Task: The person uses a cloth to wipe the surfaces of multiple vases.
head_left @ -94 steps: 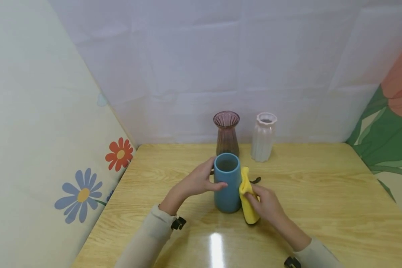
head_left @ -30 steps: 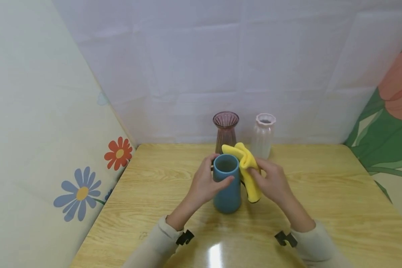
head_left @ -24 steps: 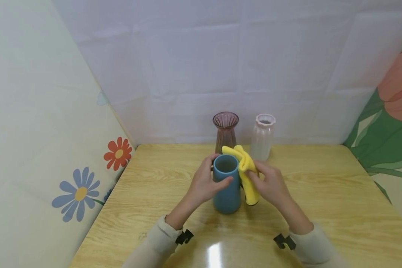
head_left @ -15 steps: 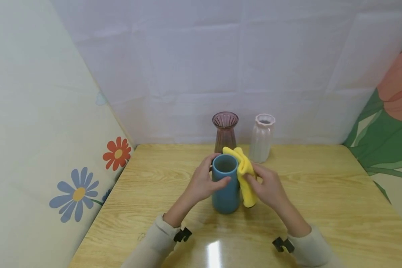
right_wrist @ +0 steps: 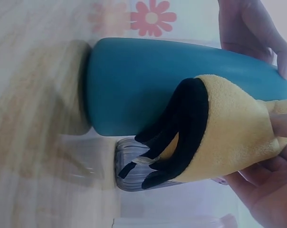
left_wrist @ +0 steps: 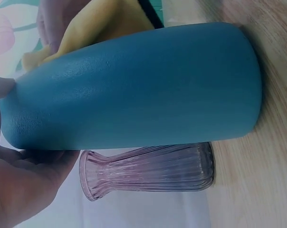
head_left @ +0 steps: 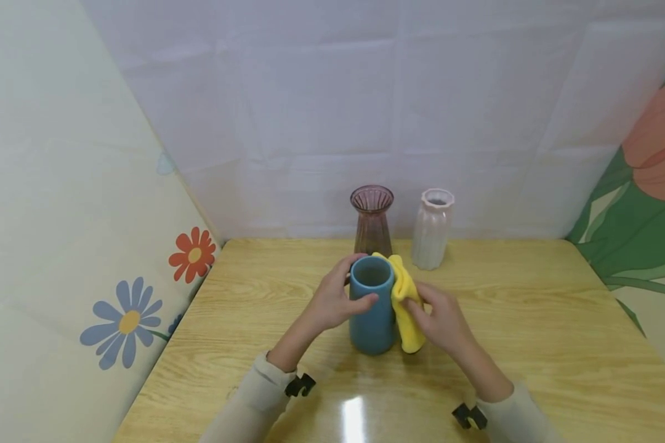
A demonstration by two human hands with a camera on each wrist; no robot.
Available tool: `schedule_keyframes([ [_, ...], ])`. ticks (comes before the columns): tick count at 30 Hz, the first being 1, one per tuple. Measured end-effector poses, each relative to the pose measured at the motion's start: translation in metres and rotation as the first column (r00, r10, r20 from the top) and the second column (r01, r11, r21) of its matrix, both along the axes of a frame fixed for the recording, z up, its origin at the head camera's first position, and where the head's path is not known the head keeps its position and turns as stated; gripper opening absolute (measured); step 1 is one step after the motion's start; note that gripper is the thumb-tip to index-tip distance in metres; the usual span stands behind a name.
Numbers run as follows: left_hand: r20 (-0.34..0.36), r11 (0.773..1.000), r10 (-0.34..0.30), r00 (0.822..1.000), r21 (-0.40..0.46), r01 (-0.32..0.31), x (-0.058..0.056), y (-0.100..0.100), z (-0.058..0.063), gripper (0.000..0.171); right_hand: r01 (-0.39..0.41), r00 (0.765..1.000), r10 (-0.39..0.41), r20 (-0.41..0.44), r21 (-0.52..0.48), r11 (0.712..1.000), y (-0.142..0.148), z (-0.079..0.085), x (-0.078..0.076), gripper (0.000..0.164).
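A tall matte blue vase (head_left: 372, 323) stands upright on the wooden table. My left hand (head_left: 334, 303) grips its upper part, thumb across the near side and fingers behind. In the left wrist view that left hand (left_wrist: 24, 183) holds the vase (left_wrist: 148, 90) near the rim. My right hand (head_left: 440, 317) pinches a folded yellow cloth (head_left: 407, 314) along the vase's right side. The right wrist view shows the cloth (right_wrist: 234, 128) with a dark edging and a small tag, draped beside the blue vase (right_wrist: 134, 85); the right hand's fingers (right_wrist: 272, 180) bunch it.
Behind the blue vase stands a purple ribbed glass vase (head_left: 372, 227), its lower part partly hidden. A white fluted vase (head_left: 432, 237) is at the back right. A white sheet (head_left: 310, 123) hangs along the table's (head_left: 532, 307) back edge, with flower-patterned walls either side.
Over the last second my right hand has slid the yellow cloth down along the vase's right side, after being higher near the rim. My left hand keeps its grip on the vase.
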State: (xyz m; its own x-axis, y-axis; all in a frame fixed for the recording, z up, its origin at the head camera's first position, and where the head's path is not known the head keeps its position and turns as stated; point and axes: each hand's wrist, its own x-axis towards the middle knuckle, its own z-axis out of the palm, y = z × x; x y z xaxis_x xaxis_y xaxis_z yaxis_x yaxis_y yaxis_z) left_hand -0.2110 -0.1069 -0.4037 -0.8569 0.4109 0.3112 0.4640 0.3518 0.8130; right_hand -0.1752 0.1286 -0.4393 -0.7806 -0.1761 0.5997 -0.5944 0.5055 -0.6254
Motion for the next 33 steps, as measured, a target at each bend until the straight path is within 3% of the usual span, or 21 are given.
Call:
schedule_keyframes([
  [15, 0.044, 0.995, -0.095, 0.995, -0.020, 0.096, -0.004, -0.007, 0.006, 0.074, 0.021, 0.994, -0.028, 0.110, 0.068, 0.998, 0.000, -0.013, 0.007, 0.021],
  [27, 0.051, 0.987, -0.158, 0.986, -0.036, 0.160, -0.009, -0.011, 0.005, 0.076, 0.011, 0.982, -0.029, 0.189, 0.095, 0.995, 0.000, -0.023, 0.011, 0.011],
  [33, 0.057, 0.982, -0.182, 0.982, -0.034, 0.184, -0.011, -0.011, 0.005, 0.076, 0.004, 0.971, -0.042, 0.234, 0.163, 0.987, 0.001, -0.026, 0.011, 0.007],
])
